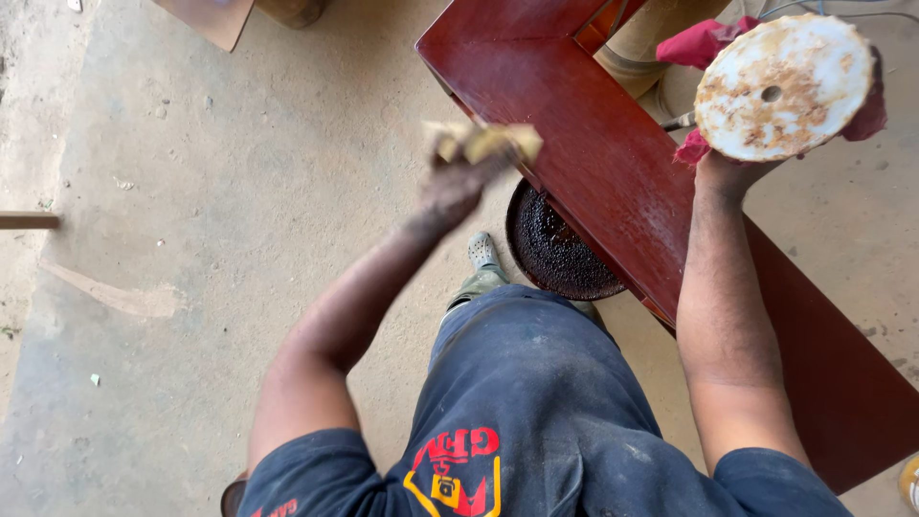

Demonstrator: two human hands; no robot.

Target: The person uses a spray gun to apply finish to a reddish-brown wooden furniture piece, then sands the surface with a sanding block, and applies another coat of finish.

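Left hand grips a blurred yellowish wad over the red-brown wooden frame; right hand pinches a rusty white round lid with a red cloth.

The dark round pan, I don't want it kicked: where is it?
Head view, centre: the dark round pan sits on the floor, partly under the red wooden frame, just ahead of the foot.
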